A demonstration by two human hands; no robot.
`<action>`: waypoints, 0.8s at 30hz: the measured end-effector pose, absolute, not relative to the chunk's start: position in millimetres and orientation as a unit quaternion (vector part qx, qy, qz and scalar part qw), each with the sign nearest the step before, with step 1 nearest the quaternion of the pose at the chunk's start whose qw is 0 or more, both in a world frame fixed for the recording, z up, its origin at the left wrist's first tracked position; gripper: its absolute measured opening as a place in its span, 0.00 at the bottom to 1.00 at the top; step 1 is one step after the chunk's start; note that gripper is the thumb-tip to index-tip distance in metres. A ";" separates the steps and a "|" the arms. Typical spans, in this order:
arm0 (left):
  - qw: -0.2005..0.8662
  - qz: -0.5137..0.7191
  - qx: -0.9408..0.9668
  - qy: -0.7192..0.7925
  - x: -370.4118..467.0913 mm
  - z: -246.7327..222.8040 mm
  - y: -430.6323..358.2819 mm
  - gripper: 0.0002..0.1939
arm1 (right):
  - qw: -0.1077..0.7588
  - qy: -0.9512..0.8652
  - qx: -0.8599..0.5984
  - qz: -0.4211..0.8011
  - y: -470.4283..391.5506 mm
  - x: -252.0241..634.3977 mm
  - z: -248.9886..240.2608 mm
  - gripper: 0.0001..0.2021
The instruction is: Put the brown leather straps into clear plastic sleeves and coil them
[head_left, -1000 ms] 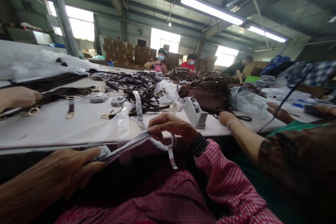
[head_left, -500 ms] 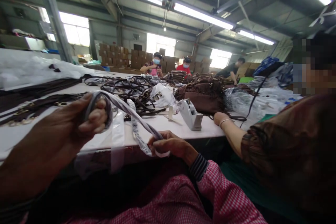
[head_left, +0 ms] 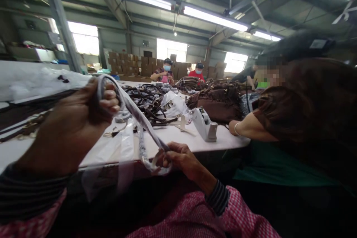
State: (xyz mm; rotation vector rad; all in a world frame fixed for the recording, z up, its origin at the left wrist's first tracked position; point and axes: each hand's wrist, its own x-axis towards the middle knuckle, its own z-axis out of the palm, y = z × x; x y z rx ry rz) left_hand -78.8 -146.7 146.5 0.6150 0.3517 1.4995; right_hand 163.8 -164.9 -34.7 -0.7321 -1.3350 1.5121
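A dark strap in clear plastic wrap (head_left: 142, 121) runs slanting between my two hands above the table's front edge. My left hand (head_left: 92, 108) is closed, with the strap looped round its fingers. Lower and to the right, my right hand (head_left: 181, 158) pinches the strap between thumb and fingers. From there a wrapped end of it curves below the hand and back up toward the table. Under the strap, a clear plastic sleeve (head_left: 126, 145) hangs over the table edge.
A tape dispenser (head_left: 205, 124) stands on the white table (head_left: 178, 140). Behind it lie brown bags (head_left: 216, 104) and a heap of dark straps (head_left: 145, 98). At the right a co-worker (head_left: 301, 108) leans over the table, a forearm (head_left: 251, 128) resting near the dispenser. Others sit farther back.
My left hand has moved slightly right and up, still holding the looped strap. My right hand stays close to where it was. The co-worker at the right has leaned forward over the table.
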 end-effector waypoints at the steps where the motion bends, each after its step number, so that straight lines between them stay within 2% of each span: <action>1: 0.665 0.672 0.294 0.140 -75.5 149.9 -145.0 0.17 | 0.488 -0.551 -0.305 0.605 -166.0 156.5 -35.2 0.11; 5: 0.601 0.731 0.296 0.131 -68.7 154.8 -129.3 0.19 | 0.529 -0.532 -0.328 0.574 -169.6 125.9 -47.1 0.19; 8: 0.516 0.755 0.362 0.182 -71.5 142.7 -119.2 0.14 | 0.528 -0.549 -0.318 0.564 -176.6 112.9 -55.2 0.25; 11: 0.439 0.708 0.500 0.236 -78.2 119.4 -116.9 0.06 | 0.525 -0.573 -0.315 0.544 -188.9 115.5 -49.8 0.25; 14: 0.383 0.670 0.575 0.270 -86.5 102.2 -119.1 0.10 | 0.487 -0.580 -0.333 0.561 -198.5 127.6 -37.1 0.24; 17: 0.449 0.711 0.481 0.247 -94.9 104.5 -122.6 0.07 | 0.435 -0.558 -0.318 0.631 -199.7 134.8 -34.5 0.24; 20: 0.533 0.736 0.365 0.203 -101.7 120.9 -129.0 0.13 | 0.411 -0.521 -0.279 0.695 -196.1 128.9 -44.9 0.24; 24: 0.564 0.713 0.387 0.154 -105.9 145.4 -141.8 0.14 | 0.327 -0.504 -0.258 0.757 -195.2 119.1 -54.1 0.21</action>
